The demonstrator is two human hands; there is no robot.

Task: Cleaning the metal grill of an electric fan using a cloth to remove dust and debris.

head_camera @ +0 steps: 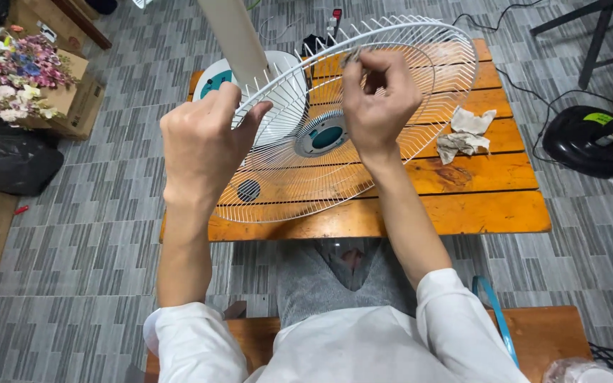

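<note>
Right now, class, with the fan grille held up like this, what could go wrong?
1. The wire grille is held tilted above the orange table by the left hand alone at its rim; it could slip.
2. The right hand has fingers among thin wires; they might get pinched.

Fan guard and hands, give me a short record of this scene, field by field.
Held item: white wire fan guard, tilted above the table
Left hand: grips the guard's left rim
Right hand: fingers pinched at the wires near the upper rim
Surface: orange wooden table
On table: crumpled rag, fan base with white pole
Floor, right: black fan base
Floor, left: cardboard boxes with flowers
</note>
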